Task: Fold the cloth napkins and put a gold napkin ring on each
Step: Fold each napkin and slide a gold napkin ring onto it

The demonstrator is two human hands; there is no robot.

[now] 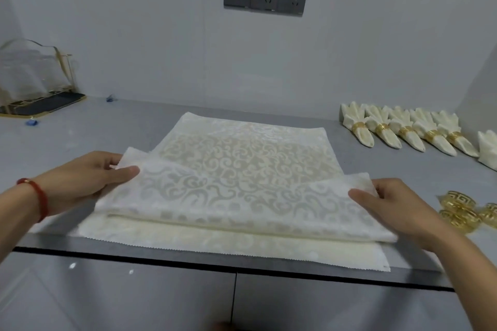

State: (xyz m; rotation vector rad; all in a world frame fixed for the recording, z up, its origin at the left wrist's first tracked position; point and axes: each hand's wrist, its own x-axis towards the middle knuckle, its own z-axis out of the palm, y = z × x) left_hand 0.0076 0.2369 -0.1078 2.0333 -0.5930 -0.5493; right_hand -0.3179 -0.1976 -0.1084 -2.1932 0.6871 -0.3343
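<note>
I am pinching the near corners of the top damask napkin [242, 169], my left hand [88, 177] on one corner and my right hand [398, 204] on the other, thumbs over the cloth, and folding the hem away from me on the grey counter [80, 137]. Five folded, ringed napkins [403, 131] are lying far right, with a sixth at the frame edge. Loose gold napkin rings [460, 209] are waiting beside my right hand, and at least one more napkin [215, 244] is lying underneath.
</note>
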